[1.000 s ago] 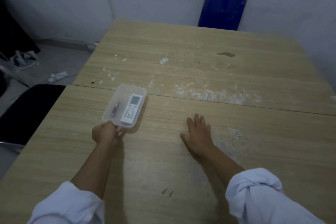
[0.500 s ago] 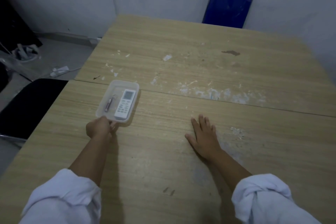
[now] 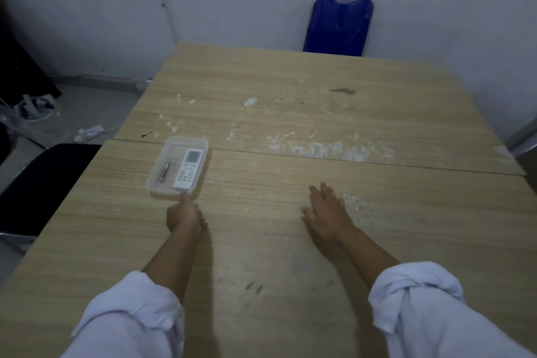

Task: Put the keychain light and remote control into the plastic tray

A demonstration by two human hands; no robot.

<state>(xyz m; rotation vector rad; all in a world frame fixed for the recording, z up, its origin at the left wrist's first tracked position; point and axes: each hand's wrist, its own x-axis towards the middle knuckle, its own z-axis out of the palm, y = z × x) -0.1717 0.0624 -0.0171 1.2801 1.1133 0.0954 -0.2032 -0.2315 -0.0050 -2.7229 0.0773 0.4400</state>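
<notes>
A clear plastic tray [image 3: 156,172] sits on the left part of the wooden table [image 3: 290,256]. Inside it lie a white remote control [image 3: 188,169] on the right and a small dark keychain light [image 3: 164,172] on the left. My left hand [image 3: 184,216] is just in front of the tray, fingers curled, with one fingertip against the tray's near rim. It holds nothing. My right hand [image 3: 326,213] lies flat on the table to the right, fingers spread, well apart from the tray.
A blue chair [image 3: 338,26] stands behind the table's far edge against the wall. A black chair seat [image 3: 43,183] is by the table's left edge. Cables and clutter [image 3: 32,109] lie on the floor at the left. A seam crosses the tabletop behind the tray.
My left hand has let go of the tray's near edge and drawn back slightly, now only touching it with a fingertip. The tray shifted a little left. The right hand stayed flat.
</notes>
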